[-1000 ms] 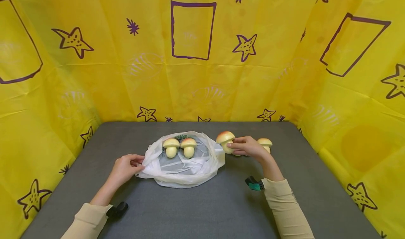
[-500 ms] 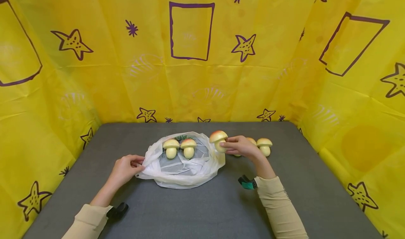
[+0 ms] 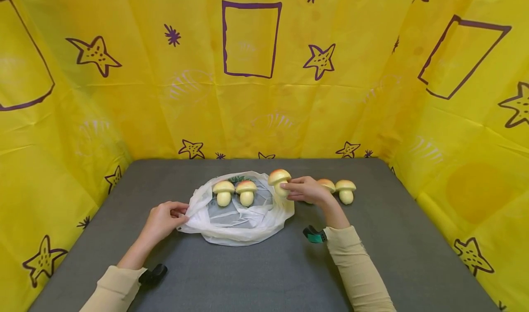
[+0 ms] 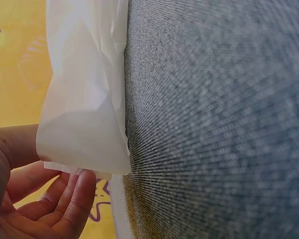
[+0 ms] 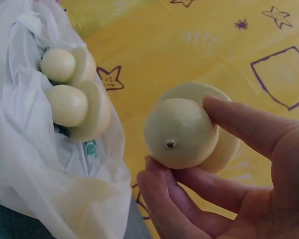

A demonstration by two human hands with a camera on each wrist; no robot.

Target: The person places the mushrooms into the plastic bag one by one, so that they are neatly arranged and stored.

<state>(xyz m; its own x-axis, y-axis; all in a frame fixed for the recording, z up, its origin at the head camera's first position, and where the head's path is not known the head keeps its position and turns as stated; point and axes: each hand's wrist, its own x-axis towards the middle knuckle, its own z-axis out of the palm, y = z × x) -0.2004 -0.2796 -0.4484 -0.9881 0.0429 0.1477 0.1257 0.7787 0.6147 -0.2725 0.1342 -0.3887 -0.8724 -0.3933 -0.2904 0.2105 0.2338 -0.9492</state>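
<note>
My right hand pinches the stem of a toy mushroom with a yellow cap blushed orange, over the right rim of a white plastic bag. In the right wrist view thumb and fingers press the stem of this mushroom from two sides. The bag lies with its mouth spread wide. Two similar mushrooms, one on the left and one on the right, lie side by side inside it. At the bag's left edge my left hand pinches the plastic between thumb and fingers.
Right of the bag, one mushroom lies on the dark grey table, beside another mushroom partly hidden by my right hand. Yellow cloth with purple drawings encloses the back and sides.
My right hand has carried the mushroom leftward, from beside the bag to over its right rim. The left hand and the bag have stayed in place.
</note>
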